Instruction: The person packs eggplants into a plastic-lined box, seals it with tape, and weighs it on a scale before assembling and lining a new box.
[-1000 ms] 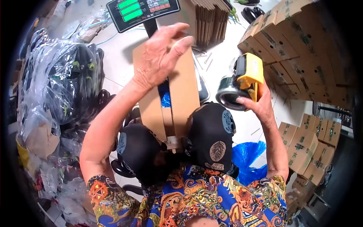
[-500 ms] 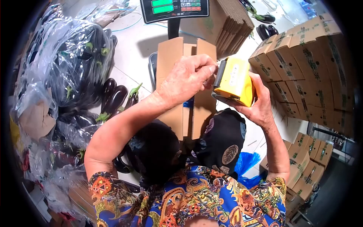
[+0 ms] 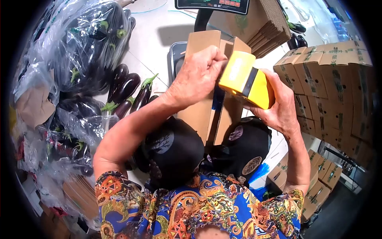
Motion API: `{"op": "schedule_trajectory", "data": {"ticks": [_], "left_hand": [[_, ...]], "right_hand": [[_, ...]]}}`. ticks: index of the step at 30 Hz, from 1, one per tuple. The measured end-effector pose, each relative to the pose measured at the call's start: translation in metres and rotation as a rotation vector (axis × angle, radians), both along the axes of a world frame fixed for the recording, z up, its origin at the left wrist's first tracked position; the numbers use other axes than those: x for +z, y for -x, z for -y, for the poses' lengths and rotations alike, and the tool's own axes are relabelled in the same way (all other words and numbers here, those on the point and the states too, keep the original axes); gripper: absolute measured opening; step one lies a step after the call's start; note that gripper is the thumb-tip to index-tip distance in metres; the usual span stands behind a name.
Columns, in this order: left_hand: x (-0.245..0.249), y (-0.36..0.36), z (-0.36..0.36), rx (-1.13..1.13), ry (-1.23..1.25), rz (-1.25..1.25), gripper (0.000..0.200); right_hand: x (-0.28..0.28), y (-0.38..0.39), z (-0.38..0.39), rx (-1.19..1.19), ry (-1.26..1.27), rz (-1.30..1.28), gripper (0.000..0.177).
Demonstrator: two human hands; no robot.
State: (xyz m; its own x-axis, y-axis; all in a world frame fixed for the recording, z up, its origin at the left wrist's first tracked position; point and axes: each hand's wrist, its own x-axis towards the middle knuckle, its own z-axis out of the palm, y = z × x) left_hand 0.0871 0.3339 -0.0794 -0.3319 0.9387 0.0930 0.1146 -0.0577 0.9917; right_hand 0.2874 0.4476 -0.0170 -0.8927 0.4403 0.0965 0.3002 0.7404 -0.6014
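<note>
My right hand (image 3: 280, 99) is wrapped around a yellow tape dispenser (image 3: 238, 71) with a black strip across it, held tilted above a carton. Fingers closed, my left hand (image 3: 199, 75) is at the dispenser's left end; whatever it pinches is hidden. Below both hands, the cardboard carton (image 3: 199, 119) stands between my knees, its long flaps raised and a dark gap between them. Part of a weighing scale's platform (image 3: 173, 59) shows beside the carton.
The scale's display (image 3: 213, 4) rises at the top, near folded cardboard (image 3: 270, 28). Several eggplants (image 3: 129, 87) lie on the floor at left, beside plastic-wrapped eggplants (image 3: 85, 51). Stacked cartons (image 3: 326, 79) stand at right, with more boxes (image 3: 318, 191) lower down.
The tape dispenser has turned in my right hand, its black strip now farther right. My left hand stays closed at its left end. The whole view has shifted slightly.
</note>
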Motion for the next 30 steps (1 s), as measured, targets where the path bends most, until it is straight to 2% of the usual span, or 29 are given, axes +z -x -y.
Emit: {"op": "schedule_trajectory", "data": {"ticks": [2,4,6,7,11,14,15,18,19,22,26,27,30], "left_hand": [[0.002,0.008,0.009,0.039,0.100,0.203,0.017],[-0.002,0.026,0.029,0.089,0.159,0.284,0.017],[-0.025,0.053,0.051,0.285,0.125,0.428,0.017],[-0.045,0.072,0.066,0.340,0.118,0.461,0.017],[-0.095,0.091,0.091,0.449,0.189,0.453,0.020],[-0.120,0.086,0.088,0.459,0.268,0.319,0.022],[-0.125,0.087,0.087,0.468,0.308,0.110,0.025],[-0.131,0.076,0.083,0.586,0.272,-0.248,0.027],[-0.125,0.072,0.083,0.582,0.345,-0.292,0.024],[-0.150,0.066,0.078,0.573,0.307,-0.442,0.022],[-0.173,0.049,0.065,0.474,0.405,-0.455,0.016],[-0.174,0.044,0.060,0.423,0.367,-0.579,0.014],[-0.201,0.025,0.043,0.314,0.336,-0.564,0.008]], "right_hand": [[0.008,0.008,0.001,0.052,-0.037,0.052,0.063],[0.011,0.013,0.004,0.080,-0.072,0.093,0.062],[0.010,0.014,0.003,0.095,-0.157,0.178,0.067],[0.011,0.016,0.003,0.126,-0.176,0.208,0.059],[0.011,0.025,0.002,0.183,-0.268,0.323,0.060],[0.018,0.035,0.004,0.198,-0.267,0.394,0.059],[0.020,0.037,0.006,0.192,-0.273,0.430,0.058],[0.019,0.038,0.006,0.193,-0.244,0.417,0.058],[0.018,0.039,0.006,0.191,-0.243,0.420,0.058],[0.017,0.044,0.006,0.189,-0.236,0.436,0.056],[0.013,0.045,0.006,0.170,-0.225,0.464,0.054],[0.013,0.045,0.006,0.163,-0.221,0.463,0.054],[0.014,0.046,0.007,0.098,-0.152,0.516,0.059]]}}
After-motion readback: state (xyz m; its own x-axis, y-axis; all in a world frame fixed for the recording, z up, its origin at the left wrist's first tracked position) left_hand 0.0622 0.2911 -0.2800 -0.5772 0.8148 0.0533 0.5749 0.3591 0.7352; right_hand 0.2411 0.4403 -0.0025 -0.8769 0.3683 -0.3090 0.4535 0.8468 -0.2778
